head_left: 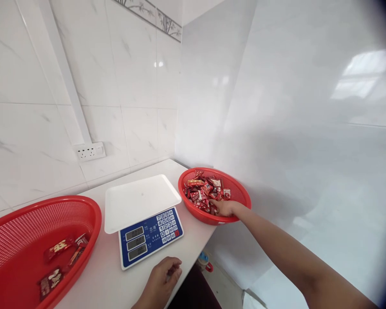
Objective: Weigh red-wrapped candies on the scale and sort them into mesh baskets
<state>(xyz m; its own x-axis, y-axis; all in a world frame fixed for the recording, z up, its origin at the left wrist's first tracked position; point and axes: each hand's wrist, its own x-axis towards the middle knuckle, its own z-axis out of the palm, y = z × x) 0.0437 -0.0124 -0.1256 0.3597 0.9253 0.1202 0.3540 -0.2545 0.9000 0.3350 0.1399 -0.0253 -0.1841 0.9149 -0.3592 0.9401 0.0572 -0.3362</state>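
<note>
My right hand [224, 208] reaches over the near rim of the right red basket [241, 189], fingers bent down onto a wrapped snack packet [212, 209]. Many small red wrapped packets [207, 189] are heaped around those fingers; the fingertips are partly hidden. My left hand [164, 277] rests low by the table's front edge, fingers curled loosely with nothing visible in them. Just beyond it stands a digital scale [149, 236] with a blue keypad panel and a bare white pan [141, 199]. Its displays seem to read zeros.
At the left, a larger red basket [94, 214] holds several red packets [51, 283]. The white table [193, 236] meets tiled walls behind and at the right. A wall socket [90, 151] sits above it. A blue and red object [206, 261] lies below the table edge.
</note>
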